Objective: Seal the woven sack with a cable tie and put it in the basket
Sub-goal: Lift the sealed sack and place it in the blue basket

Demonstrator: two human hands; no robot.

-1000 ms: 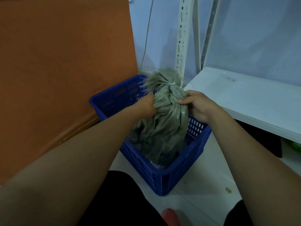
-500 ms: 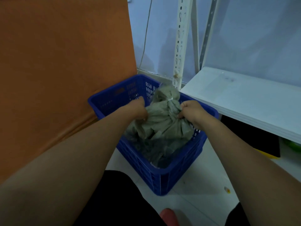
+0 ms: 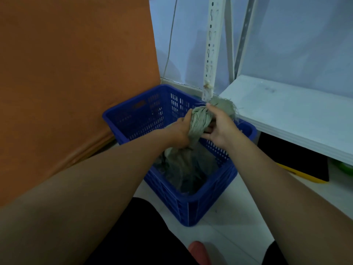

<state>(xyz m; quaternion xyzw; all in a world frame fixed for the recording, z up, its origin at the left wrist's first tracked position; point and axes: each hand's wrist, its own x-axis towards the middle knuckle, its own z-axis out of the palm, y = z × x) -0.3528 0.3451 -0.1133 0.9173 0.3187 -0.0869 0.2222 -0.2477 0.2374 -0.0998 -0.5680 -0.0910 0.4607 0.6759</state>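
The grey-green woven sack (image 3: pixel 188 163) stands inside the blue slatted basket (image 3: pixel 137 115) on the floor. Its bunched neck (image 3: pixel 199 121) rises above the rim and its frayed top (image 3: pixel 223 107) fans out toward the shelf. My left hand (image 3: pixel 181 131) grips the neck from the left. My right hand (image 3: pixel 219 127) wraps the neck from the right, just under the frayed top. The cable tie is hidden behind my fingers.
An orange padded panel (image 3: pixel 76 73) leans at the left, touching the basket's corner. A white shelf board (image 3: pixel 298 115) juts out at the right beside a perforated white upright (image 3: pixel 211 46). A black and yellow object (image 3: pixel 298 169) lies under the shelf. White tiled floor (image 3: pixel 235 222) lies in front.
The sack sank into the basket, then its neck was pulled up and to the right. Both hands shifted closer together around the neck.
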